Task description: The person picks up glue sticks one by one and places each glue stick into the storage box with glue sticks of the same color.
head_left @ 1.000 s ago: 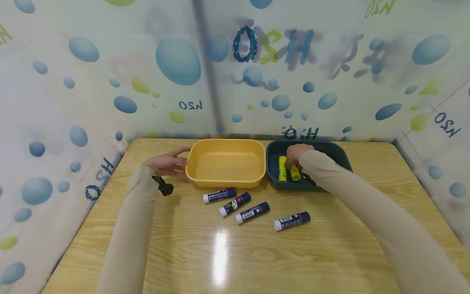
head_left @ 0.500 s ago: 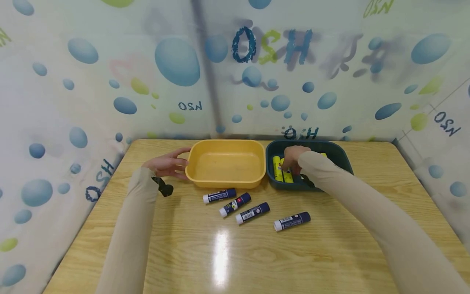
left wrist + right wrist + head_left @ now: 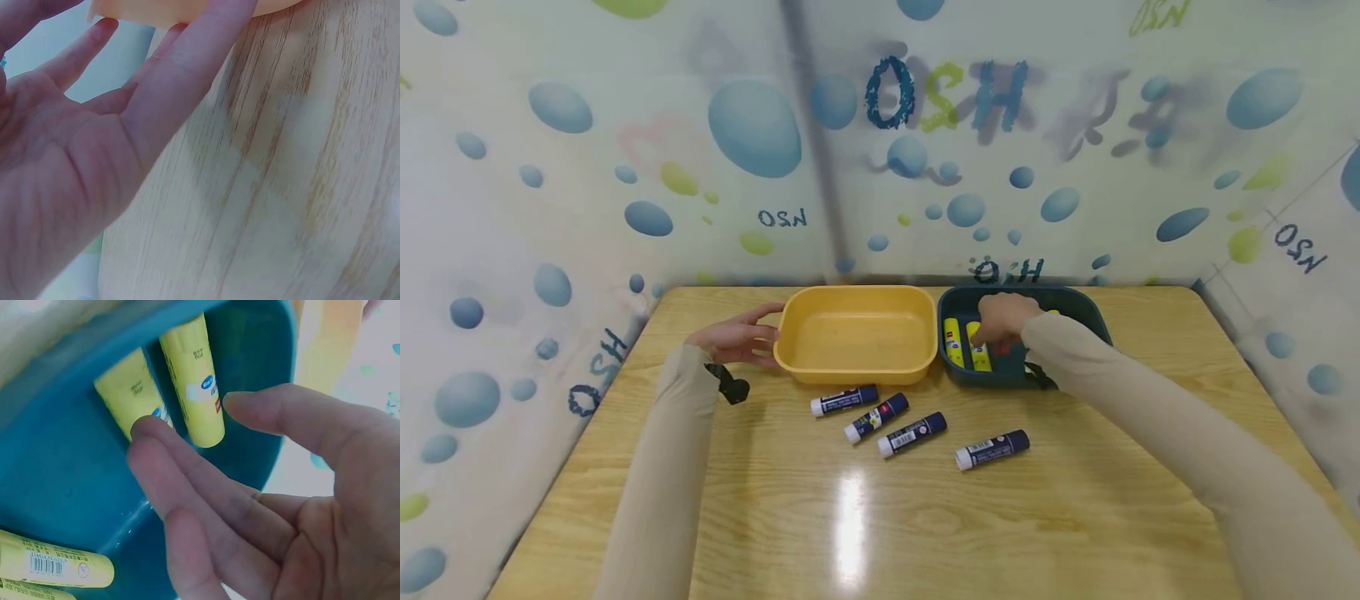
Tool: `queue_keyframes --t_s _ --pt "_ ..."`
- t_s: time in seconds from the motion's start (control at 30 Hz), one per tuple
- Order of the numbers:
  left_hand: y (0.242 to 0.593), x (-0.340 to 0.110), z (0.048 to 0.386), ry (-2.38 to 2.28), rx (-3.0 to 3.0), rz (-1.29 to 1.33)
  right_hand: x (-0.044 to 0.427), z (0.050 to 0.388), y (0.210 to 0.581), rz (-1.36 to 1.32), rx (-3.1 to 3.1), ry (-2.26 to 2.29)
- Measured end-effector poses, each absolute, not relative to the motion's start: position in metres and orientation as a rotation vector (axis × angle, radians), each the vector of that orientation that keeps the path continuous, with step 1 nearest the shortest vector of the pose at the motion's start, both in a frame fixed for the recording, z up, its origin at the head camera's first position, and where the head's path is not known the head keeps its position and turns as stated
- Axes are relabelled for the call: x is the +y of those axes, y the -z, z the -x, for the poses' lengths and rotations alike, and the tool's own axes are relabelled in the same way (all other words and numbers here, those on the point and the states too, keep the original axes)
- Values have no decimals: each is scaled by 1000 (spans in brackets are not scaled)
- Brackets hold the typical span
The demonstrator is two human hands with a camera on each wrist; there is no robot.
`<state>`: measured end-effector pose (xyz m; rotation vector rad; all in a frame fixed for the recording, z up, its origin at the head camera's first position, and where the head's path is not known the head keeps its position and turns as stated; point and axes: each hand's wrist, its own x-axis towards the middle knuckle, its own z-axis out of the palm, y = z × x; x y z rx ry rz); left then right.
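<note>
In the head view, my left hand (image 3: 733, 340) has straight, spread fingers at the left end of a yellow plastic bin (image 3: 856, 376). Those fingertips touch the bin wall (image 3: 150, 11) in the left wrist view. My right hand (image 3: 1009, 321) reaches into a dark teal bin (image 3: 992, 379) holding several yellow glue sticks. Two of them, a left glue stick (image 3: 952, 342) and a second glue stick (image 3: 978, 348), lie side by side. In the right wrist view, the fingertips overlap one glue stick (image 3: 131, 390), while the thumb (image 3: 256, 411) stands apart beside the other glue stick (image 3: 195, 381).
Several dark blue glue sticks with white ends lie in front of the bins, the rightmost blue glue stick (image 3: 992, 450) standing off from the others. More yellow glue sticks (image 3: 56, 561) lie elsewhere in the teal bin. A patterned curtain (image 3: 842, 192) backs the wooden table (image 3: 925, 533).
Inside the teal bin, the two yellow glue sticks near my right hand have shifted left and now lie apart. My right hand's thumb and fingers have spread. The left hand stays at the yellow bin.
</note>
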<state>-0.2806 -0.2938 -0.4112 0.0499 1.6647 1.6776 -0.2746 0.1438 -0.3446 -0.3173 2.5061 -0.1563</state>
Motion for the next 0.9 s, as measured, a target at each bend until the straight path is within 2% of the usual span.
queue_keyframes --t_s 0.43,0.9 --pt "412 -296 278 -1682 1682 -3 140 238 330 470 2558 184" --pt "412 -296 280 -1655 1706 -82 150 203 321 634 2633 196"
